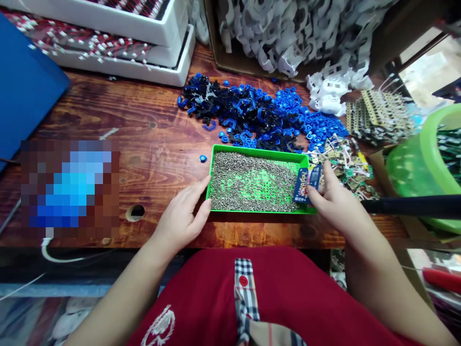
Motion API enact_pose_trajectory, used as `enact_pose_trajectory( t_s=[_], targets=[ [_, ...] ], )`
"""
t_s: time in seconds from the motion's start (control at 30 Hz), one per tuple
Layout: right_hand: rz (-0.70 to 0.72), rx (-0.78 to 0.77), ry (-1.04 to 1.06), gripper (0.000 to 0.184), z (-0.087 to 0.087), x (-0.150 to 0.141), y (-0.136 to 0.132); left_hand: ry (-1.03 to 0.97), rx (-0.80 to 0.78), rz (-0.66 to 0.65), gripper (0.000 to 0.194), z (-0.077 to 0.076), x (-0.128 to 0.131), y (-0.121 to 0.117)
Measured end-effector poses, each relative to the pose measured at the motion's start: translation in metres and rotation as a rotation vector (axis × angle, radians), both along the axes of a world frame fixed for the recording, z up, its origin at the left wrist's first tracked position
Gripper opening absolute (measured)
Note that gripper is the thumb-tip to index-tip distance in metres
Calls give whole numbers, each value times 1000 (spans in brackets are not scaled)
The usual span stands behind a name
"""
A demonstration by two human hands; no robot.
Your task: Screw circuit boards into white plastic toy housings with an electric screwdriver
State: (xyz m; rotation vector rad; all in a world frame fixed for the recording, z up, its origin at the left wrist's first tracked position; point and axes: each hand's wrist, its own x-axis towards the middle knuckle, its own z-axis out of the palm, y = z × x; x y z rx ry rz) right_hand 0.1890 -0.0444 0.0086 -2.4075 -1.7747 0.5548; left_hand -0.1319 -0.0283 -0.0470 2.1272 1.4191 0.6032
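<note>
A shallow green tray (258, 152) filled with several tiny silver metal pieces (252, 185) lies on the wooden table in front of me. My left hand (183, 218) rests against the tray's near left corner, fingers curled around the rim. My right hand (333, 197) is at the tray's right end and pinches a small blue printed card (306, 185), held upright with its lower edge in the metal pieces.
Behind the tray lies a heap of blue and black plastic parts (252, 115). White plastic parts (288, 33) fill a cardboard box at the back. Small circuit boards (382, 117) and a green basin (425, 163) sit right. White foam trays (118, 43) stand back left.
</note>
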Motion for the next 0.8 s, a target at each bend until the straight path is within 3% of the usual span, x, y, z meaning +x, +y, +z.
enact_pose_trajectory(
  t_s=[0.13, 0.23, 0.33, 0.53, 0.8],
  targets=[
    [106, 74, 9, 54, 16, -12, 17, 61, -79, 94, 58, 8, 13, 1],
    [389, 85, 44, 32, 25, -44, 43, 107, -85, 94, 59, 8, 22, 3],
    [474, 50, 100, 29, 24, -83, 69, 75, -52, 89, 56, 4, 26, 4],
    [504, 60, 99, 38, 4, -130, 82, 31, -31, 59, 55, -3, 24, 3],
    [335, 73, 61, 46, -2, -110, 76, 25, -33, 59, 56, -3, 24, 3]
  ],
)
